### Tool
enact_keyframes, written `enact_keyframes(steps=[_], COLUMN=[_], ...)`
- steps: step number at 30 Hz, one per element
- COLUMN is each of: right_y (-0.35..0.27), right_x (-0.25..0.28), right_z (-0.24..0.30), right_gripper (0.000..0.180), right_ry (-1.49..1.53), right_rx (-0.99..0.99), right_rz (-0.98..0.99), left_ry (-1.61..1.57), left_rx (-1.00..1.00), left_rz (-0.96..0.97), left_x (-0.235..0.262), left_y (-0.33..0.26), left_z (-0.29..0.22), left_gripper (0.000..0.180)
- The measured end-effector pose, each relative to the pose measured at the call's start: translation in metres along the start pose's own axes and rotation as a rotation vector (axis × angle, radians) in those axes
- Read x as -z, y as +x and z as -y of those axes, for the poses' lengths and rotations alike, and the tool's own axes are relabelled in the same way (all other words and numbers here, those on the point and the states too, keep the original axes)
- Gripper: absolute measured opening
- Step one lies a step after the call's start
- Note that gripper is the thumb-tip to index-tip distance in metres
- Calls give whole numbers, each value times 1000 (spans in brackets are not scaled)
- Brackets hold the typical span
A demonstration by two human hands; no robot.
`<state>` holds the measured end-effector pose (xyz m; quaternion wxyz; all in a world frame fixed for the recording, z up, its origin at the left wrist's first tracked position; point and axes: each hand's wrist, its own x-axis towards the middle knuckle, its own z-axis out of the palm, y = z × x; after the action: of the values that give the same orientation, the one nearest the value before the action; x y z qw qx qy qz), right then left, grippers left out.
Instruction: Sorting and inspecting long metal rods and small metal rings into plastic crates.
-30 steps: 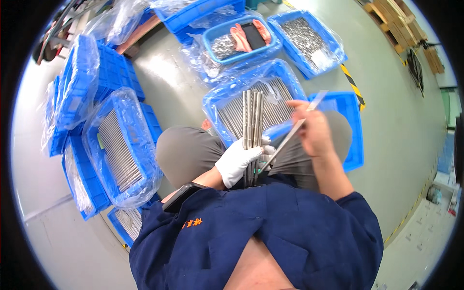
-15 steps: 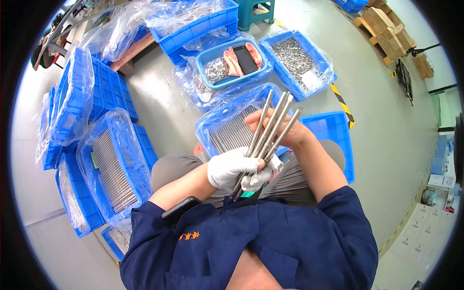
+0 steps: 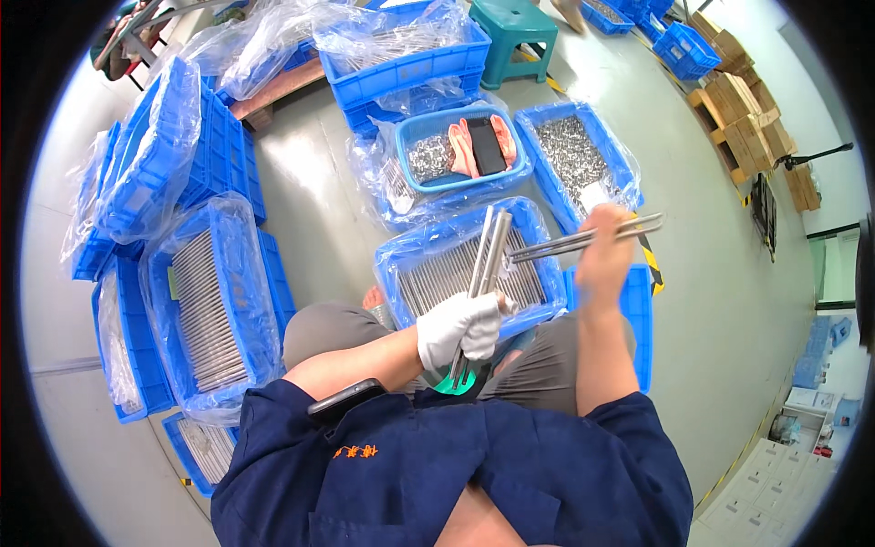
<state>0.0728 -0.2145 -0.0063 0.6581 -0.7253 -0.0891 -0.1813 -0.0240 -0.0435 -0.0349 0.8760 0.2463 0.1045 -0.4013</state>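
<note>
My left hand [image 3: 456, 333], in a white glove, is closed around a few slender metal rods [image 3: 492, 251] that stand up from the fist over my lap. My bare right hand [image 3: 603, 260], slightly blurred, grips a couple more metal rods [image 3: 558, 244], lying sideways with their inner ends near the upright bunch. Just beyond both hands sits a plastic-lined blue crate [image 3: 392, 301] with a row of similar rods [image 3: 436, 284] in it. Below my left hand, a green round thing [image 3: 455, 383] shows partly between my legs.
Ahead, a blue tub [image 3: 456, 185] holds small metal parts, pink gloves and a phone [image 3: 488, 146]. Another lined crate [image 3: 629, 169] of small parts is beside it. Blue crates [image 3: 264, 319] stand at left, a green stool [image 3: 515, 41] farther off. A blue bin [image 3: 638, 351] lies by my right knee.
My right hand has moved right, away from the left, and now carries a couple of rods turned sideways. Fewer rods remain in my left hand. The view has shifted slightly.
</note>
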Motion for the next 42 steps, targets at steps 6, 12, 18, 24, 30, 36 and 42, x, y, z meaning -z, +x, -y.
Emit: enact_keyframes(steps=[6,12,18,24,30,36,42], right_y=[-58,-104,-144,-49,7,-19,-21], right_x=[-45,-22,16,10,-19,-27,-25], right_z=[17,20,18,7,14,14,-5], right_gripper=[16,32,34,20,27,29,27], right_ry=[-159,-338,-353,-55,304,330,424], right_rx=[702,599,363,-148,-559,-635,-744], right_rz=[589,746,667,424,1058,1472,1081], left_ry=[-167,-42,-149,105,107,194,387], left_rx=[-168,-127,-308,-159,130,202,186], left_rz=[-232,-178,-134,-31,229,309,142], left_x=[17,20,30,13,-15,2,-2], left_y=[18,5,2,-9,-5,-24,-24], left_z=[11,5,-7,15,63,76,83], left_gripper=[22,11,7,22,30,34,31])
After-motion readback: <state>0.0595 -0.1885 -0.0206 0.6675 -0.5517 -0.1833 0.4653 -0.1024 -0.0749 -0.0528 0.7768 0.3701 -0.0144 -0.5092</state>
